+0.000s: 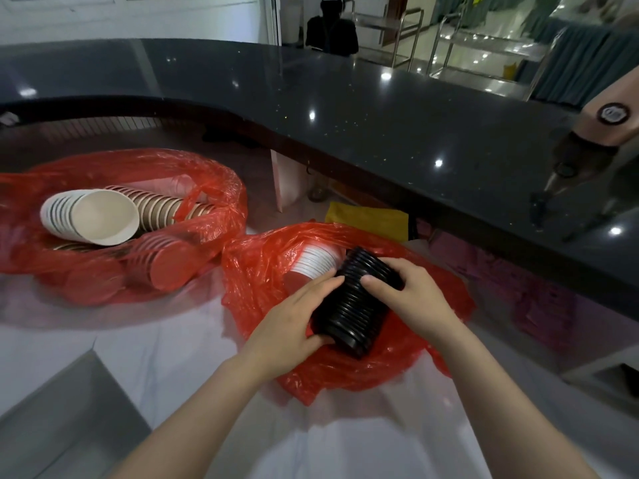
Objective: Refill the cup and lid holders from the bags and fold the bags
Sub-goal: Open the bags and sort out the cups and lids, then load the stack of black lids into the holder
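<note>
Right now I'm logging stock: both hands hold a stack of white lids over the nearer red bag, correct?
Not quite. The head view shows the stack of lids is black, not white. Both the left hand and right hand do hold it over the nearer red bag.

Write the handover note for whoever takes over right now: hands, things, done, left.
Hands: left hand and right hand both grip the stack of black lids over the near red bag.
Things: white cups lie in that bag; the far red bag holds stacks of paper cups.
Done: nothing visibly refilled.
Left: load holders, fold both bags.
</note>
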Available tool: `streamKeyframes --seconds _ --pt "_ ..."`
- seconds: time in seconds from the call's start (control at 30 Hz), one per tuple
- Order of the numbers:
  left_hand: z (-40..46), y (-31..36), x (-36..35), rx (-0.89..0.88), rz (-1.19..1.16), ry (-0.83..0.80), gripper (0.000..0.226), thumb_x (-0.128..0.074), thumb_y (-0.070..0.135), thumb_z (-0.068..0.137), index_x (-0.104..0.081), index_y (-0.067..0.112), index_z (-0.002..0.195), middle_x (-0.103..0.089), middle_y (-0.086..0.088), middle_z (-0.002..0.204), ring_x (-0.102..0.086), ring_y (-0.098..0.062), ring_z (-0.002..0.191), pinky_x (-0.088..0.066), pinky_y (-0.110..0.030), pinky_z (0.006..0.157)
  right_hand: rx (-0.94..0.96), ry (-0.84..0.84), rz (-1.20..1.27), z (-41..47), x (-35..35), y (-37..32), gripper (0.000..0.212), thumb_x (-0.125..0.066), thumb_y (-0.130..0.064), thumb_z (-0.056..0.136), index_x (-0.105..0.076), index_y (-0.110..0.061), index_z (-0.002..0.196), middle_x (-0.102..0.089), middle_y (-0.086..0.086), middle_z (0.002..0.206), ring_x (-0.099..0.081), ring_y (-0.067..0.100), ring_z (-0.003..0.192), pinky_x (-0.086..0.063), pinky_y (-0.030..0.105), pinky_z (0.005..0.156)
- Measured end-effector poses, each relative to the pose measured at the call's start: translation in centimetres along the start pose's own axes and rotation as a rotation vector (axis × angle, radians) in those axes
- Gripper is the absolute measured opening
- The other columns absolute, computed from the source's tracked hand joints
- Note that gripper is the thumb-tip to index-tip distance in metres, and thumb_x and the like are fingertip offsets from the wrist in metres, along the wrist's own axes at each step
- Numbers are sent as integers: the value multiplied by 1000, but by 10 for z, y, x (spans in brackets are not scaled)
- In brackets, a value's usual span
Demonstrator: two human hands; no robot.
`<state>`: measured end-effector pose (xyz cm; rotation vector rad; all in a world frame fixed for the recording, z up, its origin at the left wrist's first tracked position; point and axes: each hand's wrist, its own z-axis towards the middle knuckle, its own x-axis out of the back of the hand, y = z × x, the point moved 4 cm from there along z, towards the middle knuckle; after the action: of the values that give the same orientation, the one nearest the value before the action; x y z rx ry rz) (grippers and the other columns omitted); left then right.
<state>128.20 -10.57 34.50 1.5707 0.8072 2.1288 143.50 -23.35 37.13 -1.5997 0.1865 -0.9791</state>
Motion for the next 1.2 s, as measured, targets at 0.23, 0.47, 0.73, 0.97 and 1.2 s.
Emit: streamKeyframes --seconds 0.23,0.47,0.73,0.97,1.2 --pt "-19 -13 21 94 -110 50 90 -75 16 76 -22 61 132 -30 39 136 -36 11 129 -33 -17 108 27 -74 173 -13 -20 -15 28 -74 -38 76 -65 -40 103 -70 -17 101 -66 1 94 -51 17 77" --pt "-50 -46 30 329 -394 181 81 -74 -5 72 -42 47 125 -57 7 129 -57 -8 117 -45 -32 103 -61 -18 256 -33 -56 -2 23 -71 -34 84 -62 -34 105 -69 -20 95 -66 -1 89 -49 15 67" --pt "-63 -57 45 444 -694 323 46 -67 -6 82 -58 23 116 -68 -1 109 -65 -5 100 -51 -17 81 -48 45 263 -32 -68 -26 20 -66 -39 86 -56 -36 104 -65 -11 103 -64 1 90 -56 33 83" --pt "-85 -60 71 501 -1040 427 23 -49 13 96 -62 15 114 -71 -8 108 -67 -22 100 -58 -34 78 -15 -41 475 -30 -94 -68 26 -68 -31 85 -60 -30 110 -68 -3 109 -65 17 105 -52 46 94" --pt "-159 -80 134 531 -1016 733 23 -50 16 95 -63 17 113 -72 -5 105 -69 -18 95 -56 -27 69 90 -337 480 -13 -169 -118 49 -73 -7 79 -52 -10 124 -64 9 118 -62 19 109 -53 34 89"
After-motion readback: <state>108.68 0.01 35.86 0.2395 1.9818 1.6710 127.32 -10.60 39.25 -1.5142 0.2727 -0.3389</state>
